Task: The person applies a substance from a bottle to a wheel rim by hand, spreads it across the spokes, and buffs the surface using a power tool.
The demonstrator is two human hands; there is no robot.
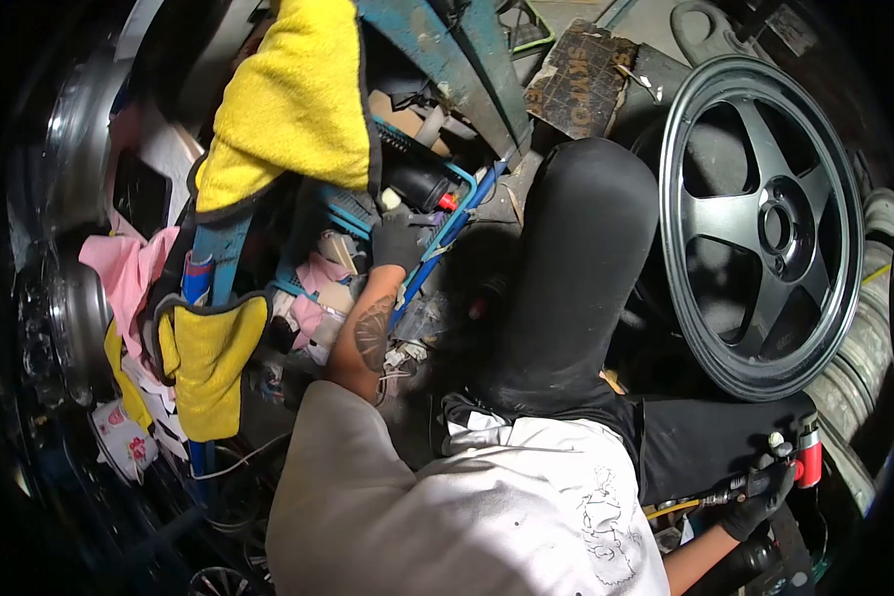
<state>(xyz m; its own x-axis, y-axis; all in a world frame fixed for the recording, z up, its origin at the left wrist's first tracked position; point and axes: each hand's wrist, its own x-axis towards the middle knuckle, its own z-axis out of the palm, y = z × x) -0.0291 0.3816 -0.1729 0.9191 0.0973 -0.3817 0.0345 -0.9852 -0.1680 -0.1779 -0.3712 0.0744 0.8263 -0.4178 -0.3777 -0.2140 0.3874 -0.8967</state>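
My left hand (pixel 394 241), in a black glove, reaches into a blue wire basket (pixel 464 179). Its fingers look closed around a small pale piece (pixel 389 200) that I cannot make out. Just beyond them lies a black bottle (pixel 414 185) with a red cap (pixel 448 202). Low at the right, my right hand (pixel 757 505), also gloved in black, is closed around a red air tool (pixel 810 457). A yellow hose (pixel 673 510) joins the tool through a metal fitting. Part of that grip is hidden by the fingers.
A dark five-spoke wheel rim (pixel 700 214) stands upright beside my knee. Yellow towels (pixel 293 109) hang at the left, near a pink cloth (pixel 129 268). A blue metal stand (pixel 447 60) and a worn cardboard piece (pixel 578 84) are at the back. Ribbed ducting (pixel 854 368) lies behind the rim.
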